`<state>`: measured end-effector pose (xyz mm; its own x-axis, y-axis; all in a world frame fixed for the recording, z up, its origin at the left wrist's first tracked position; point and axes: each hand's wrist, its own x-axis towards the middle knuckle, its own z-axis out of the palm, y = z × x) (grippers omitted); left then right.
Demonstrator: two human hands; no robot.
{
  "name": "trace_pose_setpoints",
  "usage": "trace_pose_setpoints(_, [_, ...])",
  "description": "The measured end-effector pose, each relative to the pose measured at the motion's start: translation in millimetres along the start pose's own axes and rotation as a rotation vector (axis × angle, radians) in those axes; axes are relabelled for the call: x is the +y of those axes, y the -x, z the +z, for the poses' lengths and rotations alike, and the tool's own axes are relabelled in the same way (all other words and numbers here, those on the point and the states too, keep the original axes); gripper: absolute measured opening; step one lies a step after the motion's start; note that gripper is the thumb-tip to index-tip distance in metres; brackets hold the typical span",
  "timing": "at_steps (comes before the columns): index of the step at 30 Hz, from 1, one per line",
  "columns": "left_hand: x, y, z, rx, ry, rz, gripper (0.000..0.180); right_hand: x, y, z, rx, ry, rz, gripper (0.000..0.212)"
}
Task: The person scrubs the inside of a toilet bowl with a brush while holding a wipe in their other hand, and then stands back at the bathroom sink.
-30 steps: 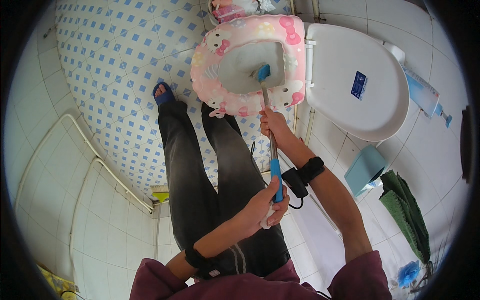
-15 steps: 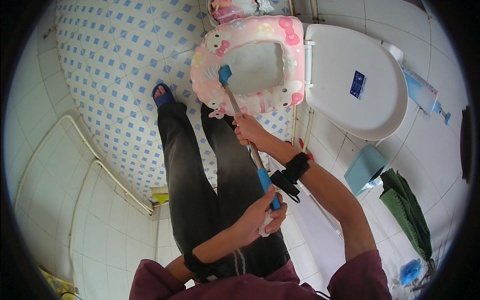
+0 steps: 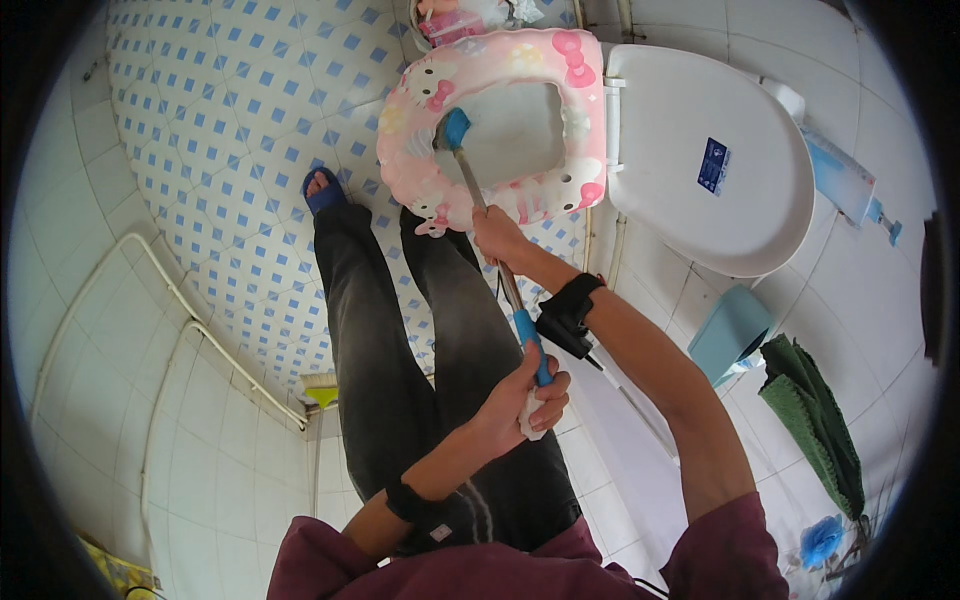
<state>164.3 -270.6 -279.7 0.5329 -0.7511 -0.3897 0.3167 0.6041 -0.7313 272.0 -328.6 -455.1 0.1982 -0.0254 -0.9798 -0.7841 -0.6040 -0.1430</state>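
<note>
A long-handled toilet brush (image 3: 472, 182) slants up from my lap to the toilet. Its blue head (image 3: 455, 128) is over the near left part of the bowl opening, inside the padded ring; whether it touches the bowl, I cannot tell. My right hand (image 3: 498, 238) wraps round the metal shaft, just short of the toilet. Lower down, my left hand (image 3: 522, 397) grips the blue handle, with something white showing below its fingers. The toilet seat (image 3: 400, 150) wears a pink cartoon-patterned cushion, and the white lid (image 3: 715, 165) is raised.
A bin (image 3: 447, 25) with pink and white waste stands beyond the toilet. On the right are a pale blue wall holder (image 3: 730, 335), a dark green cloth (image 3: 812, 425) and a blue-white package (image 3: 840, 180). White pipes (image 3: 150, 265) run along the left wall.
The brush has shifted forward, its head now farther over the bowl opening. My left hand has moved up with the handle; my right hand stays on the shaft, slightly higher.
</note>
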Motion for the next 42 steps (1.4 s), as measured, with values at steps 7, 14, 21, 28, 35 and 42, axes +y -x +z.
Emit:
trace_pose_setpoints(7, [-11, 18, 33, 0.025, 0.094, -0.106, 0.039, 21, -1, -8, -0.312, 0.194, -0.107, 0.033])
trace_pose_setpoints(14, [13, -6, 24, -0.004, 0.045, 0.001, 0.040, 51, -85, -34, -0.505, 0.995, -0.935, 0.026])
trace_pose_setpoints(21, [10, 3, 31, -0.026, 0.117, -0.037, 0.041, 78, -97, -37, -0.404, -0.135, -0.136, 0.017])
trace_pose_setpoints(28, [-10, 20, 41, -0.075, 0.182, -0.089, 0.040, 11, -2, -6, -0.316, 0.540, -0.253, 0.020])
trace_pose_setpoints(35, [10, 1, 48, -0.079, 0.155, -0.090, 0.039, -17, -6, -21, -0.252, 0.681, -0.308, 0.024])
trace_pose_setpoints(42, [5, -7, 29, 0.094, 0.133, -0.103, 0.038, 2, -17, -24, -0.113, 0.469, -0.218, 0.037])
